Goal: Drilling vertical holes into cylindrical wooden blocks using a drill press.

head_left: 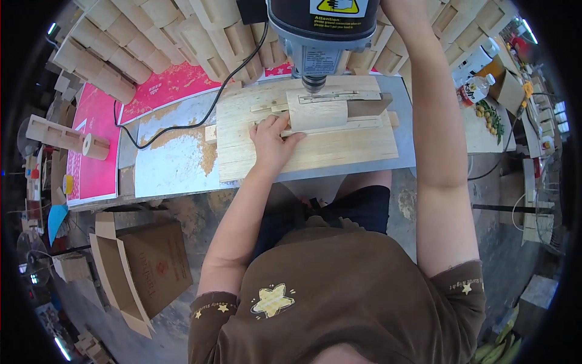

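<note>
My left hand [272, 141] grips the left end of a pale wooden cylinder [318, 115], its thumb along the near side and its fingers around the end. The cylinder lies sideways in a wooden jig on a flat board [315, 148]. Along its top runs a strip with slots [345, 97], and a flat upright plate [371, 107] is at its right. Just above the cylinder hangs the chuck [313, 84] of a drill press [321, 30]; whether the bit touches the wood cannot be seen. My right hand [397, 7] reaches up beside the machine's right side, its fingers cut off by the upper edge.
Slotted wooden cylinders [115, 45] are stacked behind the drill press. A black cable [212, 112] crosses the sawdust-strewn table at left, near another wooden cylinder [96, 146]. An opened cardboard box [154, 267] stands on the floor. A bottle [476, 89] and some fruit [488, 118] are at right.
</note>
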Tool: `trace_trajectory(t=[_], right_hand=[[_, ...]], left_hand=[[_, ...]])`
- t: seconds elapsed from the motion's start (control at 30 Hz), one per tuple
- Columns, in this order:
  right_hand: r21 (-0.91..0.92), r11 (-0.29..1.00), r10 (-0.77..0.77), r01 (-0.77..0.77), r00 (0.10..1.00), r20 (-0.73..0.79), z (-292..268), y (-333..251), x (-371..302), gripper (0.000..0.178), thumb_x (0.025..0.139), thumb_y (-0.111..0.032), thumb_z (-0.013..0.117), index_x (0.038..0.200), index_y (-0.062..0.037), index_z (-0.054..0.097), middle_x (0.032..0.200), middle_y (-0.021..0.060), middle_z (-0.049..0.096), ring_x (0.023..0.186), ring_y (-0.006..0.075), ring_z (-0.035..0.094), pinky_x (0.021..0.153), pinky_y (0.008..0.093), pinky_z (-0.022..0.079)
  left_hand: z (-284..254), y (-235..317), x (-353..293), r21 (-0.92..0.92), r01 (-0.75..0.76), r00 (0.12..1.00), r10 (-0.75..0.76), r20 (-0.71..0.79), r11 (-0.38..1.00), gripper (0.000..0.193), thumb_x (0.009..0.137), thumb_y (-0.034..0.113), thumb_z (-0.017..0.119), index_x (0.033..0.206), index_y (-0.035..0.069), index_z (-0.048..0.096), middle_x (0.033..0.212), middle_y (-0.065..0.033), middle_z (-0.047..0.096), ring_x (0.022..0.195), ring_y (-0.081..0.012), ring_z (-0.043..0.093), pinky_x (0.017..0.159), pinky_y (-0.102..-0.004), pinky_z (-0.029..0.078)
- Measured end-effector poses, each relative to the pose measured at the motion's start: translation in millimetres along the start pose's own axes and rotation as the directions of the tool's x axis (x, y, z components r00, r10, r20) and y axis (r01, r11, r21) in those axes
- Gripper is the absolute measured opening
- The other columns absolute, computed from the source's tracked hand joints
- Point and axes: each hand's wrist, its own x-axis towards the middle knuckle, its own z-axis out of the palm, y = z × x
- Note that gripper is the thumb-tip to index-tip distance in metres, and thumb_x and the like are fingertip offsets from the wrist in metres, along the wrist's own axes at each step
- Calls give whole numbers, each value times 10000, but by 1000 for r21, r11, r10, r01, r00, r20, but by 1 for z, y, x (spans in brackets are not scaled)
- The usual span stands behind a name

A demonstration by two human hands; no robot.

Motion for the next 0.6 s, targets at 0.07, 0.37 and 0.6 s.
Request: trace_trajectory(t=[0.07, 0.37, 0.6], right_hand=[[150, 985, 76, -82, 996, 48, 6, 2, -22, 266, 892, -227, 531, 837, 24, 599, 727, 172, 588, 693, 243, 590, 632, 325, 442], [-230, 973, 145, -8, 797, 586, -8, 37, -182, 319, 805, -228, 656, 1051, -46, 569, 938, 98, 602, 899, 273, 548, 821, 390, 411], [-239, 966, 41, 100, 851, 524, -13, 31, -190, 293, 709, -217, 708, 898, -45, 564, 855, 95, 570, 835, 307, 522, 786, 404, 397]], left_hand=[[-3, -2, -2, -50, 64, 998, -64, 11, 997, 460, 621, 253, 790, 1035, 112, 646, 826, -14, 552, 851, -204, 527, 841, -390, 289], [-4, -11, 2, -324, 43, 996, -66, -59, 945, 396, 601, 194, 814, 946, 74, 659, 844, -19, 562, 793, -179, 541, 792, -338, 363], [-90, -46, -35, -231, -62, 992, 36, -119, 971, 233, 681, 89, 775, 859, 14, 646, 752, -12, 555, 702, -107, 538, 562, -219, 427]])
